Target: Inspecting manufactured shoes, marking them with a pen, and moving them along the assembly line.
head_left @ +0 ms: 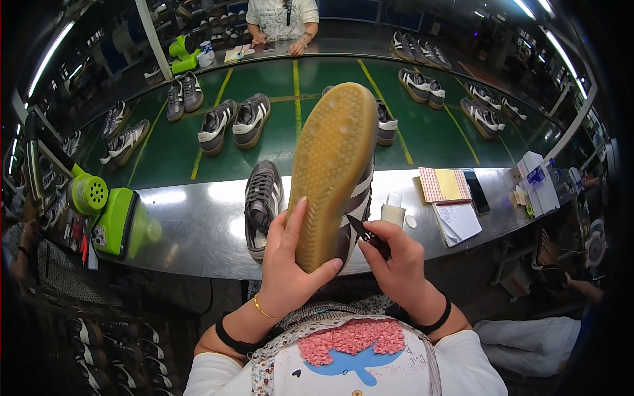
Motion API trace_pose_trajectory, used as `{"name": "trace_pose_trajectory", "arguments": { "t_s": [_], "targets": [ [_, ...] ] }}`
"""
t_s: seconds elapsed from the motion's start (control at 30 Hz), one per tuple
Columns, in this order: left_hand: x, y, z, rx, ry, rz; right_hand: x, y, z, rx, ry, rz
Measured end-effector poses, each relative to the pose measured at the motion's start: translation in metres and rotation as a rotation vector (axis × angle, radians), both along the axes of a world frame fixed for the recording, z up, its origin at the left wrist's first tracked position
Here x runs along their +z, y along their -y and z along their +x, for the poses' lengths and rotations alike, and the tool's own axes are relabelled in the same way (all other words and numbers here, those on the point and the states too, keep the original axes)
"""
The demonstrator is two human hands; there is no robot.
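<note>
Head view shows a grey shoe with white stripes and a translucent amber rubber sole (330,152), raised above the shiny metal bench (175,231), its toe pointing away from the person and its sole turned toward the camera. The left hand (284,277) is wrapped around the heel end, with the thumb on one side and the fingers along the other. The right hand (401,264) is closed in a pinch on a small black pointed tool (360,229); the tip is at the striped side of the shoe, but I cannot tell whether it touches. So, in my judgement, work on this shoe is under way and not yet finished. What is already done on it, I cannot see. A second grey shoe with dark laces (263,198) stands on the bench, just left of the raised one, held by neither hand; whether it is already worked on or left for later does not show.
</note>
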State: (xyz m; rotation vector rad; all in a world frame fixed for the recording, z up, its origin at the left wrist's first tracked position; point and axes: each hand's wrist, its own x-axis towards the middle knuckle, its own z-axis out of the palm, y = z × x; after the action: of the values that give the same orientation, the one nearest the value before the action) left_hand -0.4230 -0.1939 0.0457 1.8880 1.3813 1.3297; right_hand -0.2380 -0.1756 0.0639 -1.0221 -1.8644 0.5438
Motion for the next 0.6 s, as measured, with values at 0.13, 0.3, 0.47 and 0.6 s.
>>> {"name": "trace_pose_trajectory", "arguments": {
  "t_s": [0.13, 0.3, 0.47, 0.6],
  "targets": [
    [0.002, -0.001, -0.006, -0.075, 0.108, -0.08, -0.004, 0.0, 0.003, 0.261, -0.178, -0.306],
    [0.004, 0.001, -0.011, -0.099, 0.182, -0.182, 0.002, 0.003, 0.003, 0.255, -0.174, -0.308],
    [0.007, 0.002, -0.011, -0.101, 0.186, -0.195, -0.002, -0.007, -0.001, 0.148, -0.166, -0.016],
    [0.008, 0.004, -0.015, -0.071, 0.092, -0.156, 0.013, -0.011, -0.002, 0.14, 0.022, -0.092]
  ]
}}
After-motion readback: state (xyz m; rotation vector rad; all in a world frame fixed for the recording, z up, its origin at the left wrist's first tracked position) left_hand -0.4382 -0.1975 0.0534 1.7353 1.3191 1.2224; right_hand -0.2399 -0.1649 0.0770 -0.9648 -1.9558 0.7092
